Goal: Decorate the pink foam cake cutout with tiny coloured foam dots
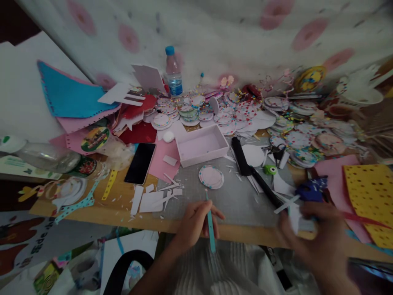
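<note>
My left hand (198,221) is closed around a slim teal tool (210,231), near the front edge of the table. The tool's thin tip points away from me, with a small pale speck at its end. Just beyond the tip lies a round white paper disc (211,177) with coloured dots round its rim. My right hand (321,239) is smeared by motion at the front right. A white paper piece (294,217) shows between its thumb and fingers; whether they grip it is unclear.
A white open box (201,145) stands behind the disc, with a black long-handled tool (254,176) to its right. Piles of decorated discs (236,114) fill the back. Left are a phone (140,164), paper scraps (152,201) and a lying bottle (52,157); a water bottle (173,73) stands behind.
</note>
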Motion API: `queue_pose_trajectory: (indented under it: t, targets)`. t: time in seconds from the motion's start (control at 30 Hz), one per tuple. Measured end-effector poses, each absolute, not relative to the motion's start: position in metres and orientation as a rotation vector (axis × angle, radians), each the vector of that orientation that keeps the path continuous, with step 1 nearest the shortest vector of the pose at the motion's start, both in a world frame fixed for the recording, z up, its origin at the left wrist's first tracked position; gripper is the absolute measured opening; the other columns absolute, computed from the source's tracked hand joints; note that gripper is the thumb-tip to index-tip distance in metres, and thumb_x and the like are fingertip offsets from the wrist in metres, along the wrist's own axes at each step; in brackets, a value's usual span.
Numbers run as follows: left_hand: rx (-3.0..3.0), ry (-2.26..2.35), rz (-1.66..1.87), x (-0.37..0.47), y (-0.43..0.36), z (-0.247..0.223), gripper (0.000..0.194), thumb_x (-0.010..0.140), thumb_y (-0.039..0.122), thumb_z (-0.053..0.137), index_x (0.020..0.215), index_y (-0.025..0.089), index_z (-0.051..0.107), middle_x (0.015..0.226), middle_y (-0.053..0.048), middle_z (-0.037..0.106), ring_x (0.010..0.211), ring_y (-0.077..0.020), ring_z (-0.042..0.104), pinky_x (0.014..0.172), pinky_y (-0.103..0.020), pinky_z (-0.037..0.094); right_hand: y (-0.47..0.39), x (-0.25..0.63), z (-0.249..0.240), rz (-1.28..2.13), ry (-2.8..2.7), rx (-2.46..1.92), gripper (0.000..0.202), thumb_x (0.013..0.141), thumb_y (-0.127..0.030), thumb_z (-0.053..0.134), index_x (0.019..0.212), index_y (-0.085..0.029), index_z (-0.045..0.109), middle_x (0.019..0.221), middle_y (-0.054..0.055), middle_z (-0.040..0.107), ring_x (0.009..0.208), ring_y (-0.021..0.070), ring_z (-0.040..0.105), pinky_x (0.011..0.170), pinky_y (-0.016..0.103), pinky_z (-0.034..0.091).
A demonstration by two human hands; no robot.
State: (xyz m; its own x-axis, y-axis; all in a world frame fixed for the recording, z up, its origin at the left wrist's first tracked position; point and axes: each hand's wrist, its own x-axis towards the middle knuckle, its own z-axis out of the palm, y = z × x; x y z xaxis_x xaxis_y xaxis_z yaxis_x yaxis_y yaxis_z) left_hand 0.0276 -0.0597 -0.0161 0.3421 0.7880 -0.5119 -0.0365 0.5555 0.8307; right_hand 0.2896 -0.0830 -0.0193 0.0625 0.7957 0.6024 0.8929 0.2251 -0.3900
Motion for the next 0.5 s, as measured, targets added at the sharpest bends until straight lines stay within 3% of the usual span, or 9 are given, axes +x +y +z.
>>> queue_pose_trajectory:
  t: [0.07, 0.13, 0.27, 0.5]
  targets:
    - [0.873, 1.191, 0.587, 0.035, -0.060, -0.017, 0.055, 0.088, 0.054, 0.039, 0.071, 0.012, 0.069, 0.041, 0.002, 0.047, 0.036, -0.0098, 0.037, 0.041, -0.023, 0.027, -0.082, 0.253, -0.019, 0.072, -2.131, -1.237, 0.017, 0.082, -0.020, 0.062, 0.088, -0.023, 0.046, 0.079, 0.003, 0.055, 0.067, 0.0171, 0.053, 0.058, 0.032, 0.042]
    - [1.034, 1.289, 0.592, 0.042, -0.060, -0.019, 0.050, 0.089, 0.049, 0.039, 0.063, 0.014, 0.064, 0.043, 0.004, 0.042, 0.043, -0.0107, 0.040, 0.046, -0.024, 0.029, -0.076, 0.223, -0.026, 0.195, -2.341, -1.050, 0.014, 0.085, -0.015, 0.056, 0.091, -0.022, 0.046, 0.077, 0.002, 0.056, 0.066, 0.0167, 0.053, 0.060, 0.033, 0.042]
    - [1.551, 1.440, 0.507, 0.044, -0.058, -0.019, 0.046, 0.092, 0.036, 0.039, 0.054, 0.017, 0.055, 0.053, -0.001, 0.054, 0.054, -0.0132, 0.048, 0.054, -0.027, 0.026, -0.058, 0.197, -0.047, 0.205, -2.297, -0.775, 0.008, 0.086, -0.014, 0.046, 0.089, -0.021, 0.043, 0.065, -0.001, 0.051, 0.059, 0.0171, 0.046, 0.058, 0.032, 0.037]
    - [1.781, 1.500, 0.273, 0.046, -0.042, -0.008, 0.044, 0.093, 0.029, 0.038, 0.061, 0.017, 0.065, 0.063, -0.008, 0.069, 0.057, -0.0178, 0.057, 0.054, -0.029, 0.022, -0.044, 0.199, -0.056, 0.229, -2.184, -0.826, 0.019, 0.086, -0.009, 0.040, 0.074, -0.024, 0.039, 0.059, -0.003, 0.045, 0.052, 0.0148, 0.040, 0.053, 0.029, 0.030]
